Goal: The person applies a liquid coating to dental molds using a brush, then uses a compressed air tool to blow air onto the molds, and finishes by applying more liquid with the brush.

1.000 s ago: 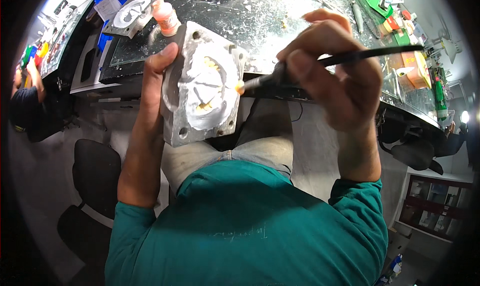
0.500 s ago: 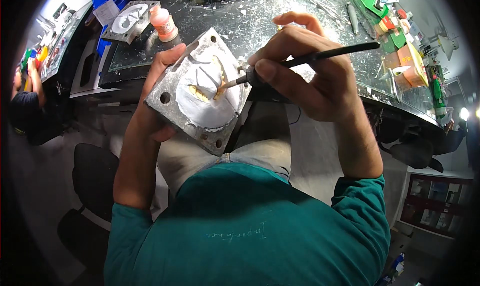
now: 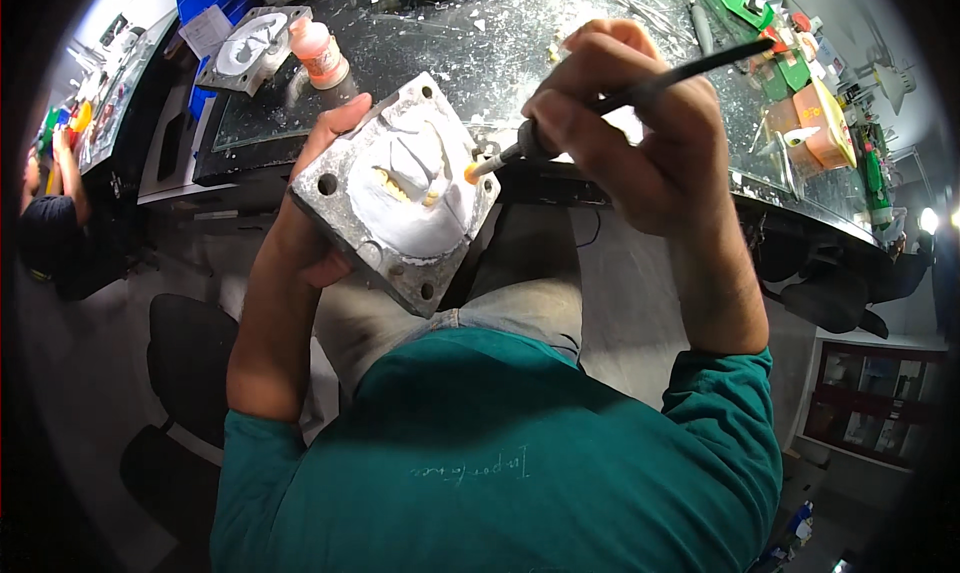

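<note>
My left hand (image 3: 338, 123) grips a grey metal dental flask half (image 3: 412, 273) by its left side, tilted above my lap. White plaster (image 3: 385, 223) fills it, with a curved arch of yellowish teeth (image 3: 391, 185) set in the middle. Between the thumb and fingers of my right hand (image 3: 630, 123) is a slim black-handled brush (image 3: 690, 71), held like a pen. Its orange-tan tip (image 3: 471, 173) is at the flask's right edge, beside the plaster; whether it touches cannot be made out.
On the black, debris-strewn bench (image 3: 420, 38) stand a pink-filled bottle (image 3: 319, 57) and another plaster-filled flask half (image 3: 252, 48). An orange container (image 3: 815, 133) and green trays are at the right. A black chair (image 3: 190, 358) is at my left; another person (image 3: 58, 223) sits far left.
My right hand has drawn the brush right and slightly up, from the teeth out to the flask's edge. The flask has shifted slightly in my left hand.
</note>
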